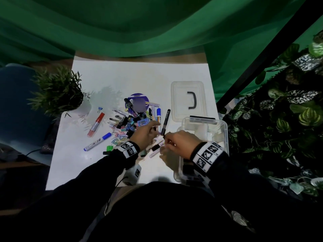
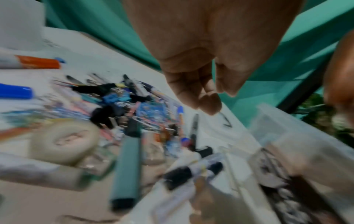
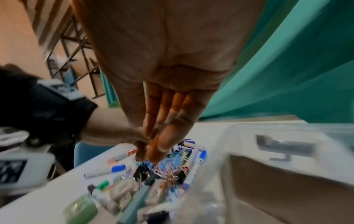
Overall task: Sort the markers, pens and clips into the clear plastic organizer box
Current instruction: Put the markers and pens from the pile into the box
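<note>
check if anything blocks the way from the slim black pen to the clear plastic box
Nothing visible does. The slim black pen lies just left of the clear plastic organizer box, which is open, its clear lid on the table beyond. Only the right hand is between them, by the pen's near end.

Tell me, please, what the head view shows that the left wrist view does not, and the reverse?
Only the head view shows the potted green plant, the red-capped marker's full length, both black sleeves with patterned wristbands, and the clear lid with its black handle laid flat.

Only the left wrist view shows the left hand's palm with loosely bent fingers holding nothing, and a roll of pale tape.

Both show the heap of coloured clips, the blue-capped marker and the clear plastic organizer box.
</note>
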A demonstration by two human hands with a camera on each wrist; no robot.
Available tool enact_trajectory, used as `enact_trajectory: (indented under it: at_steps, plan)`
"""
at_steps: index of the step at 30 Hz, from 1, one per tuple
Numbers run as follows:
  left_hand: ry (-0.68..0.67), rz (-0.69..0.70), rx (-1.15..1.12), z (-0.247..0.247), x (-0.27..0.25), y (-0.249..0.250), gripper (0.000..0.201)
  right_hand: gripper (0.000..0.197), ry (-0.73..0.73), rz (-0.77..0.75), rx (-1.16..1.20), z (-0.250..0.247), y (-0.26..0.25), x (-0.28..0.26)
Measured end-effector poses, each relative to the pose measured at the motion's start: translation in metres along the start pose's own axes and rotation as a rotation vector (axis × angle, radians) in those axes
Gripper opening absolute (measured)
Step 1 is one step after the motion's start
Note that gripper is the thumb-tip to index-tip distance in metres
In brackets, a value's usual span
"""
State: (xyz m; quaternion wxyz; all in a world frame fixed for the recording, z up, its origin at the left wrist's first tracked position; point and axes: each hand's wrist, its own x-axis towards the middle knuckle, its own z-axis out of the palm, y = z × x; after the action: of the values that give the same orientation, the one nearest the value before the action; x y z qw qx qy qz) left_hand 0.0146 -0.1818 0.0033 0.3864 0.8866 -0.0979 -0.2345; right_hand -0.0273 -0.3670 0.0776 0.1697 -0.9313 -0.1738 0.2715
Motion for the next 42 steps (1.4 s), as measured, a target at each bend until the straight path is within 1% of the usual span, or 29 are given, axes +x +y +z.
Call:
enact_trajectory:
  at_steps: [3,5,7,9,10,12,14,15,16,17,19,20,21,22,23,25,27,30,32,34,36,39,40,42]
  plan:
    - [0.137,-0.109,0.196,-0.029,0.008,-0.046,0.025,0.016,0.031,0.038,0.048,0.007,-0.027,0.047]
    - [0.213,-0.202,0.374,-0.049,0.011,-0.078,0.028,0.02,0.012,0.135,0.078,0.021,-0.038,0.081]
    - [0.274,-0.351,0.539,-0.065,0.007,-0.108,0.032,0.029,0.012,0.278,0.164,0.038,-0.039,0.114]
    - [0.261,-0.489,0.637,-0.079,-0.001,-0.134,0.036,0.041,0.076,0.447,0.304,0.051,-0.034,0.14]
    - [0.235,-0.523,0.661,-0.084,-0.005,-0.144,0.036,0.046,0.137,0.531,0.352,0.055,-0.03,0.15]
    - [0.16,-0.526,0.681,-0.09,-0.011,-0.165,0.03,0.05,0.263,0.664,0.372,0.062,-0.019,0.163]
    - [0.111,-0.485,0.678,-0.093,-0.014,-0.177,0.021,0.045,0.347,0.707,0.321,0.064,-0.009,0.172]
    - [0.107,-0.452,0.675,-0.092,-0.014,-0.181,0.019,0.042,0.374,0.674,0.285,0.064,-0.006,0.176]
    - [0.113,-0.418,0.659,-0.092,-0.014,-0.183,0.021,0.039,0.391,0.592,0.246,0.065,-0.006,0.181]
    - [0.129,-0.377,0.63,-0.093,-0.013,-0.183,0.027,0.039,0.392,0.47,0.205,0.066,-0.01,0.185]
    - [0.148,-0.258,0.551,-0.094,-0.007,-0.175,0.045,0.046,0.333,0.223,0.097,0.071,-0.021,0.191]
    - [0.143,-0.18,0.542,-0.094,-0.002,-0.168,0.056,0.051,0.295,0.161,0.035,0.075,-0.027,0.194]
    - [0.131,-0.087,0.562,-0.094,0.004,-0.16,0.066,0.054,0.259,0.153,-0.006,0.08,-0.031,0.196]
    - [0.107,-0.009,0.602,-0.093,0.009,-0.152,0.073,0.054,0.234,0.181,-0.019,0.083,-0.034,0.195]
    - [0.071,0.04,0.645,-0.092,0.016,-0.145,0.076,0.053,0.218,0.214,-0.014,0.086,-0.035,0.194]
    - [0.002,0.074,0.692,-0.085,0.028,-0.14,0.071,0.049,0.19,0.246,-0.004,0.09,-0.034,0.19]
    - [-0.054,0.076,0.679,-0.082,0.036,-0.141,0.06,0.046,0.174,0.248,0.006,0.092,-0.031,0.188]
    - [-0.063,0.038,0.616,-0.087,0.041,-0.147,0.045,0.042,0.222,0.271,0.061,0.091,-0.028,0.186]
    - [-0.034,0.01,0.535,-0.092,0.041,-0.152,0.041,0.039,0.245,0.277,0.065,0.087,-0.028,0.185]
    - [0.002,-0.013,0.43,-0.098,0.042,-0.157,0.037,0.031,0.248,0.281,0.078,0.083,-0.027,0.183]
    - [0.021,-0.028,0.386,-0.105,0.044,-0.163,0.034,0.024,0.263,0.317,0.165,0.081,-0.023,0.183]
    - [0.047,-0.032,0.362,-0.112,0.048,-0.172,0.032,0.022,0.28,0.387,0.336,0.079,-0.014,0.184]
    - [0.036,-0.024,0.368,-0.114,0.048,-0.174,0.03,0.021,0.266,0.361,0.343,0.078,-0.012,0.184]
    - [-0.011,0.024,0.424,-0.116,0.046,-0.176,0.024,0.017,0.172,0.252,0.286,0.075,-0.011,0.183]
